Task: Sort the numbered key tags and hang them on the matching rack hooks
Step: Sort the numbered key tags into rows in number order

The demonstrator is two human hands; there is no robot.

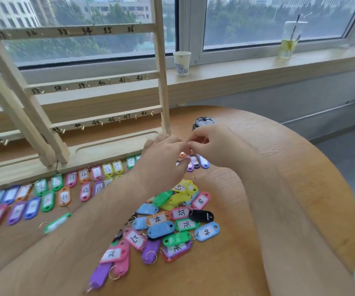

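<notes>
My left hand and my right hand meet above the table, fingertips pinching the metal rings of a small bunch of key tags that hangs below them, purple, black and blue. A loose pile of coloured numbered tags lies between my forearms. Sorted tags lie in rows at the left, along the rack's base. The wooden rack stands at the left, its bars numbered 31 to 48 with small brass hooks; no tag hangs on the visible hooks.
A round wooden table carries everything. A small dark round object sits behind my hands. On the windowsill stand a paper cup and a plastic drink cup with a straw. The floor shows at the right.
</notes>
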